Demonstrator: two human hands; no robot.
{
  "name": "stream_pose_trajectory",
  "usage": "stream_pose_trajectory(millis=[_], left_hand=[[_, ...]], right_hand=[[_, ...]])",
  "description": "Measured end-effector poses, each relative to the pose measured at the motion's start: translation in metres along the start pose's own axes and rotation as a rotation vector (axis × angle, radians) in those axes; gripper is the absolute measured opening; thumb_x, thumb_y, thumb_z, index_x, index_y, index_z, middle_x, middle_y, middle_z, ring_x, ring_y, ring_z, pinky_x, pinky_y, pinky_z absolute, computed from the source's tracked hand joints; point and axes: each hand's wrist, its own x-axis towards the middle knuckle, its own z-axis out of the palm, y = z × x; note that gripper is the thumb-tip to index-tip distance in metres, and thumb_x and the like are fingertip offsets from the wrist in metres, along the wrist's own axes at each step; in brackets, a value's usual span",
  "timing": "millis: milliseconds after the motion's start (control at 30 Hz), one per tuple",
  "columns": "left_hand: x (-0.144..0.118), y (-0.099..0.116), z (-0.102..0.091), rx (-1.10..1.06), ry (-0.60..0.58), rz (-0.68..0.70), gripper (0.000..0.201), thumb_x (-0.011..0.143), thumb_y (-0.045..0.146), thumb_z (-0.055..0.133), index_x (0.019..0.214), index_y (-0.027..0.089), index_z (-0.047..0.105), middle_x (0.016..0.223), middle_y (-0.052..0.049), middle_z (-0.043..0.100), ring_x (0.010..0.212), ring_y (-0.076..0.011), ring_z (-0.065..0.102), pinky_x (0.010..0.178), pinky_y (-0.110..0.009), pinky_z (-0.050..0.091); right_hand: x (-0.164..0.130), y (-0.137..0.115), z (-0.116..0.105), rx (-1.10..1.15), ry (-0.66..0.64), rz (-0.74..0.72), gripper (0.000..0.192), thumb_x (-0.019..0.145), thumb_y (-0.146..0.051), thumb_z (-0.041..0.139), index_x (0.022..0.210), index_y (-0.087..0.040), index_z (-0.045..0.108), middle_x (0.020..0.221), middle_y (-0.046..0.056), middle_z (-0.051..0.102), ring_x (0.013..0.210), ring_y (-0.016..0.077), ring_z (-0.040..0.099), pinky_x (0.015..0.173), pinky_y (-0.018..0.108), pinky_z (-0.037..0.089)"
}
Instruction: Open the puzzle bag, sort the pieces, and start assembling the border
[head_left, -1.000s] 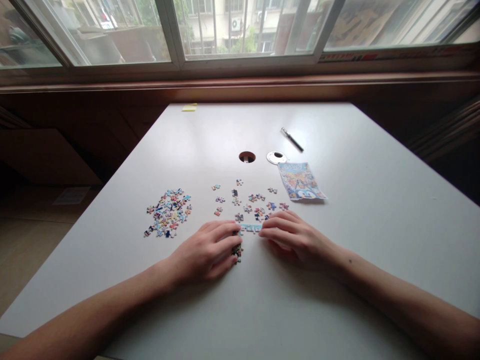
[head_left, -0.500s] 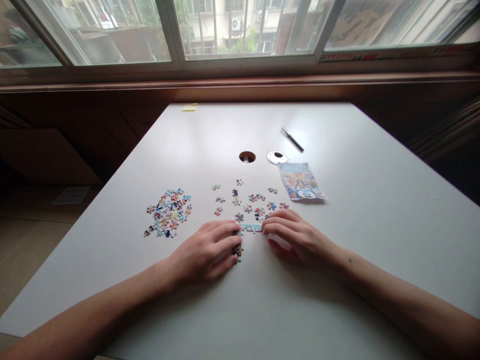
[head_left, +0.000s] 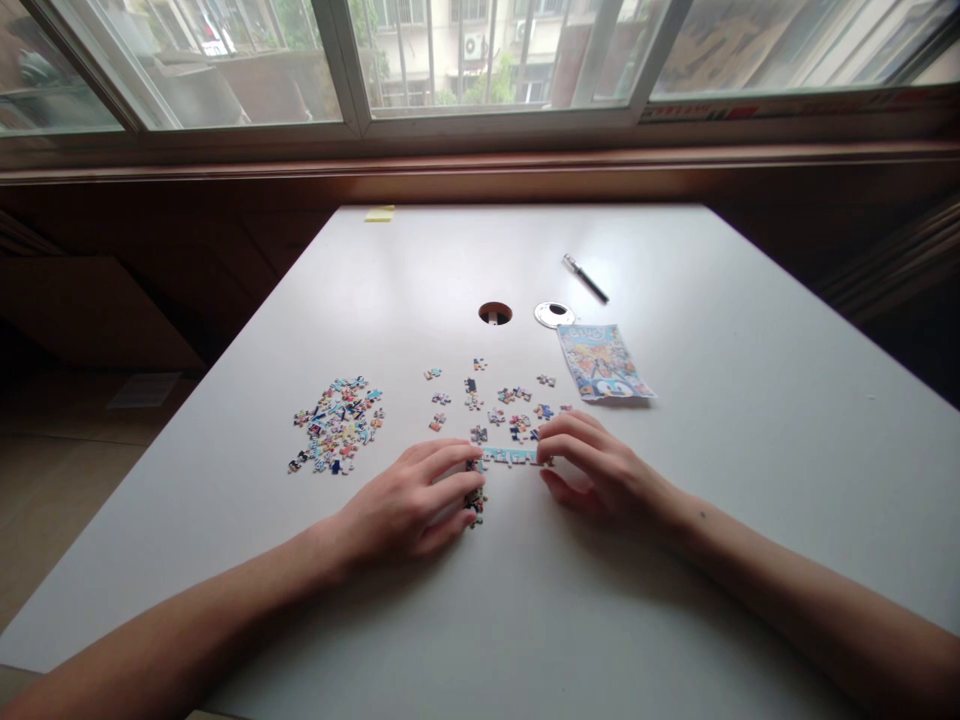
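Sitting near the front-middle of the white table (head_left: 675, 560) is a short joined strip of light-blue puzzle pieces (head_left: 511, 456), w/ a hand on each end. Left hand (head_left: 405, 505) lies palm-down at the strip's left end, fingers (head_left: 457, 455) loosely curled & pressing the end piece; a small dark clump of pieces (head_left: 474, 500) sits right under its fingertips. Right hand (head_left: 600, 470) is at the other end, fingertips touching the strip, thumb tucked under, so pinching or just pressing, can't tell tbh. Just behind the strip are scattered loose pieces (head_left: 502, 400), spread apart. Off to the left, well apart, there's a denser pile of pieces (head_left: 335, 425). Beyond the right hand lies the printed reference pic (head_left: 602, 362), flat. Farther back: a round cable hole (head_left: 495, 313), its cap (head_left: 554, 314) beside it, a pen (head_left: 586, 278), & a yellow sticky note (head_left: 379, 213) at the far edge by the window (head_left: 480, 60).
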Motion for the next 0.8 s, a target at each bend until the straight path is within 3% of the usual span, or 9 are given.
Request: stream_pose_trajectory(millis=[100, 233, 333, 467, 600, 800], left_hand=[[0.0, -0.002, -0.001, 0.034, 0.103, -0.033, 0.023, 0.093, 0.017, 0.059, 0.116, 0.016, 0.062, 0.122, -0.012, 0.064, 0.119, -0.0244, 0.057, 0.108, -0.043, 0.048], [-0.001, -0.012, -0.006, 0.141, 0.188, -0.195, 0.018, 0.093, 0.015, 0.056, 0.109, 0.018, 0.064, 0.109, -0.008, 0.068, 0.11, -0.0236, 0.058, 0.101, -0.043, 0.049], [-0.001, -0.019, -0.01, 0.244, 0.15, -0.277, 0.027, 0.094, 0.02, 0.054, 0.12, 0.019, 0.062, 0.13, -0.009, 0.063, 0.127, -0.028, 0.051, 0.11, -0.049, 0.041], [0.0, -0.021, -0.012, 0.319, 0.014, -0.34, 0.044, 0.097, 0.028, 0.048, 0.14, 0.021, 0.05, 0.156, -0.007, 0.043, 0.148, -0.0302, 0.031, 0.122, -0.053, 0.021], [0.001, -0.018, -0.012, 0.318, -0.045, -0.432, 0.041, 0.098, 0.035, 0.047, 0.138, 0.024, 0.052, 0.157, -0.004, 0.043, 0.15, -0.0283, 0.029, 0.126, -0.052, 0.009], [0.002, -0.017, -0.013, 0.344, -0.015, -0.426, 0.037, 0.097, 0.036, 0.05, 0.131, 0.025, 0.057, 0.146, -0.004, 0.055, 0.141, -0.0278, 0.042, 0.126, -0.053, 0.008]], right_hand=[[0.001, 0.002, 0.0, 0.024, 0.069, 0.039, 0.02, 0.085, -0.006, 0.058, 0.097, -0.022, 0.052, 0.092, 0.007, 0.058, 0.085, 0.021, 0.054, 0.075, 0.036, 0.05], [0.002, 0.003, 0.0, 0.025, 0.153, 0.091, 0.017, 0.085, -0.007, 0.057, 0.093, -0.022, 0.053, 0.083, 0.004, 0.055, 0.077, 0.0194, 0.054, 0.068, 0.033, 0.047], [0.003, 0.002, -0.001, 0.019, 0.186, 0.12, 0.015, 0.086, -0.008, 0.056, 0.093, -0.021, 0.054, 0.08, 0.003, 0.055, 0.073, 0.0183, 0.054, 0.066, 0.032, 0.047], [0.004, 0.002, -0.002, 0.023, 0.193, 0.141, 0.015, 0.086, -0.008, 0.056, 0.091, -0.021, 0.054, 0.079, 0.003, 0.055, 0.072, 0.0179, 0.054, 0.066, 0.032, 0.047], [0.004, 0.002, -0.002, 0.033, 0.185, 0.141, 0.017, 0.085, -0.006, 0.057, 0.092, -0.021, 0.053, 0.079, 0.002, 0.054, 0.071, 0.0175, 0.053, 0.066, 0.032, 0.046], [0.003, 0.002, -0.001, 0.036, 0.188, 0.139, 0.018, 0.085, -0.004, 0.056, 0.092, -0.021, 0.053, 0.079, 0.002, 0.054, 0.072, 0.0172, 0.052, 0.066, 0.031, 0.046]])
